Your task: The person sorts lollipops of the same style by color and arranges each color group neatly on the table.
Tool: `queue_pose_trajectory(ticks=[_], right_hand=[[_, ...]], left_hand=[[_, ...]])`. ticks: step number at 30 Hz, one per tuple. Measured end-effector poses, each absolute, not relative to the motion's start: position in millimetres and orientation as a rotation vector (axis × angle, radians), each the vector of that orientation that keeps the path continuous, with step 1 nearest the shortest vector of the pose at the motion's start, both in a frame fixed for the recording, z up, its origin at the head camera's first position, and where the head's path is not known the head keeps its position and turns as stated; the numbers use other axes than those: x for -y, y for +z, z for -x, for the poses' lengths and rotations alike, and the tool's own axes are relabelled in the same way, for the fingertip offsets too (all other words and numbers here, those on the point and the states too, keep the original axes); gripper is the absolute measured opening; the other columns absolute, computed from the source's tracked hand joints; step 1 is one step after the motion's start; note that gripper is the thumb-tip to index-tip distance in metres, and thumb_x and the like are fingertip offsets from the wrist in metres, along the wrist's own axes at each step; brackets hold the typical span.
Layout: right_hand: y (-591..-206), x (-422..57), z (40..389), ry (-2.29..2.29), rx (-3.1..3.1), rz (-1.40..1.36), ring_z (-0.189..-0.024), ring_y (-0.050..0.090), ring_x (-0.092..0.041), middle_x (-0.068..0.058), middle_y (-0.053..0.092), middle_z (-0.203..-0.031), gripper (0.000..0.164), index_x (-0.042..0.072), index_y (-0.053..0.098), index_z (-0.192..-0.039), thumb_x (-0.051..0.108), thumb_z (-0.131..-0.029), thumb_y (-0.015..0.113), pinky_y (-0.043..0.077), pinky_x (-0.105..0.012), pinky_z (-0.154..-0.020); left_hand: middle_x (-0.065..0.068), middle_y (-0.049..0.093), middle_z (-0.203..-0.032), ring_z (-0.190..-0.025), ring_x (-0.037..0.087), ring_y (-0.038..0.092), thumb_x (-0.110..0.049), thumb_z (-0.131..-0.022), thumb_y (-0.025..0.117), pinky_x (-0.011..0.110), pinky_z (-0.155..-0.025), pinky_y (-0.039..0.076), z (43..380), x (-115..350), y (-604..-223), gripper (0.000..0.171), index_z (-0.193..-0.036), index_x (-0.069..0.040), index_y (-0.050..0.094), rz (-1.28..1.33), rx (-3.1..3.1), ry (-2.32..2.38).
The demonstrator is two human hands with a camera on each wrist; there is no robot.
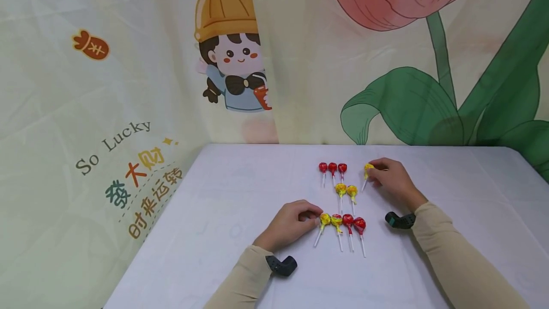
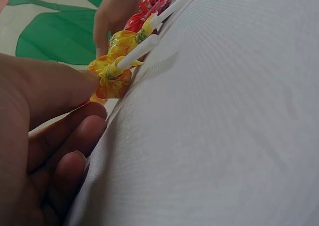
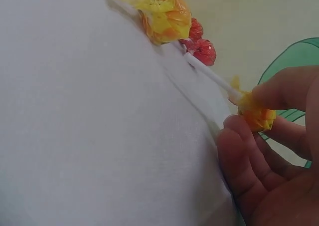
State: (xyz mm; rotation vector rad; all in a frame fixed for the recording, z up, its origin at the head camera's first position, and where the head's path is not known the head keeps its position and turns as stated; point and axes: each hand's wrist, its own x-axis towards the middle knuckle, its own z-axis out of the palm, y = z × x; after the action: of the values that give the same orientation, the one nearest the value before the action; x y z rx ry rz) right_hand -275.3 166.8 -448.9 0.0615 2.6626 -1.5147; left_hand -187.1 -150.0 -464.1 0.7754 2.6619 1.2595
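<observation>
My right hand point(image 1: 392, 180) pinches a yellow lollipop point(image 1: 368, 169) by its wrapped head, right of the other lollipops; in the right wrist view, thumb and fingers grip that yellow lollipop point(image 3: 256, 111) with its white stick pointing up and left. Lower on the table, my left hand point(image 1: 293, 223) has thumb and fingertips at the head of the leftmost yellow lollipop point(image 1: 325, 219) in the front row. The left wrist view shows the thumb against that yellow lollipop point(image 2: 112, 76), fingers curled below. Beside it lie a yellow-and-red lollipop point(image 1: 336, 221) and two red lollipops point(image 1: 348, 221).
Three red lollipops point(image 1: 332, 168) form the back row, sticks toward me. Two yellow lollipops point(image 1: 340, 190) lie in the middle row. All rest on a white-covered table point(image 1: 231, 180). A printed cloth backdrop point(image 1: 300, 61) hangs behind the table's far edge.
</observation>
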Motion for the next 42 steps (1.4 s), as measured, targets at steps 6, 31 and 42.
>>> queue_pose_trajectory(ticks=[6, 31, 42], right_hand=[[-445, -167, 265, -1.473, -2.68, -0.041, -0.094, 0.061, -0.028, -0.016, 0.062, -0.118, 0.048, 0.003, 0.053, -0.139, 0.032, -0.101, 0.06, 0.052, -0.033, -0.08], [-450, -164, 235, -1.388, -2.686, 0.05, -0.108, 0.056, -0.03, -0.014, 0.061, -0.126, 0.045, 0.008, 0.058, -0.134, 0.034, -0.098, 0.065, 0.053, -0.035, -0.084], [-452, -160, 229, -1.31, -2.778, 0.141, -0.105, 0.057, -0.029, -0.013, 0.063, -0.12, 0.039, 0.006, 0.062, -0.127, 0.028, -0.095, 0.069, 0.053, -0.042, -0.088]], left_hand=[[-0.017, 0.064, -0.099, -0.086, 0.005, 0.059, -0.025, -0.094, 0.071, 0.025, -0.076, 0.051, 186, 150, -462, 0.019, -0.112, -0.027, 0.073, -0.779, -2.654, 1.274], [-0.018, 0.063, -0.1, -0.089, 0.004, 0.058, -0.024, -0.094, 0.07, 0.025, -0.079, 0.05, 185, 149, -460, 0.021, -0.114, -0.027, 0.073, -0.786, -2.691, 1.197], [-0.017, 0.063, -0.103, -0.091, 0.004, 0.058, -0.027, -0.094, 0.07, 0.026, -0.078, 0.049, 185, 147, -460, 0.025, -0.118, -0.027, 0.072, -0.767, -2.69, 1.185]])
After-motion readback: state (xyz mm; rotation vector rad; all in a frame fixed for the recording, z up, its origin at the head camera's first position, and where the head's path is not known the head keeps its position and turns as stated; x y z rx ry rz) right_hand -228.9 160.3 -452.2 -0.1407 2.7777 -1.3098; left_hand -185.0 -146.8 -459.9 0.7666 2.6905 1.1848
